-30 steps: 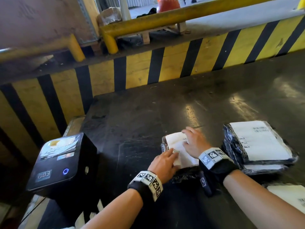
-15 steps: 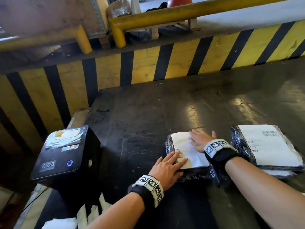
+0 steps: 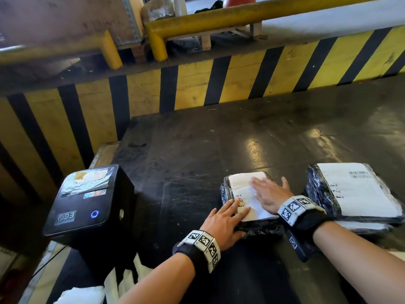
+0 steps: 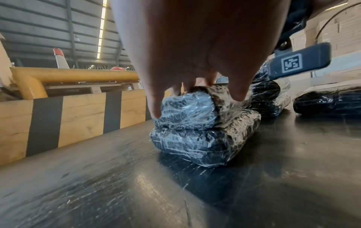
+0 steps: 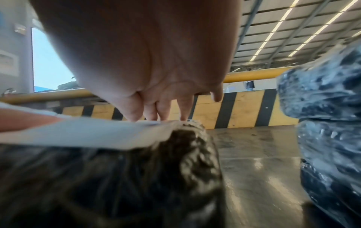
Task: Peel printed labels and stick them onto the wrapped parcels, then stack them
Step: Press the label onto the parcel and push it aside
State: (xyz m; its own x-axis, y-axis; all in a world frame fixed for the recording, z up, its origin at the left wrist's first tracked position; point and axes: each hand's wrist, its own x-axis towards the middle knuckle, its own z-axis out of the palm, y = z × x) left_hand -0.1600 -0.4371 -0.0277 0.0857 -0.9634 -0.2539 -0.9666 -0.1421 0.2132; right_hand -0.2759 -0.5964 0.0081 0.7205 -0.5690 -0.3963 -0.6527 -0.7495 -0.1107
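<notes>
A small black film-wrapped parcel lies on the dark table with a white printed label on its top. In the left wrist view this parcel sits on top of a second wrapped parcel. My left hand lies flat on the label's near left corner, fingers straight. My right hand presses flat on the label's right half. In the right wrist view the fingertips touch the white label. To the right stands a stack of labelled parcels.
A black label printer sits at the table's left edge, with white backing paper below it. A yellow-and-black striped barrier runs along the table's far side. Another white-labelled parcel edge shows at the far right.
Both hands went from curled on the label to flat with fingers spread. The right hand slid right and back along the label; the left settled on the near left corner.
</notes>
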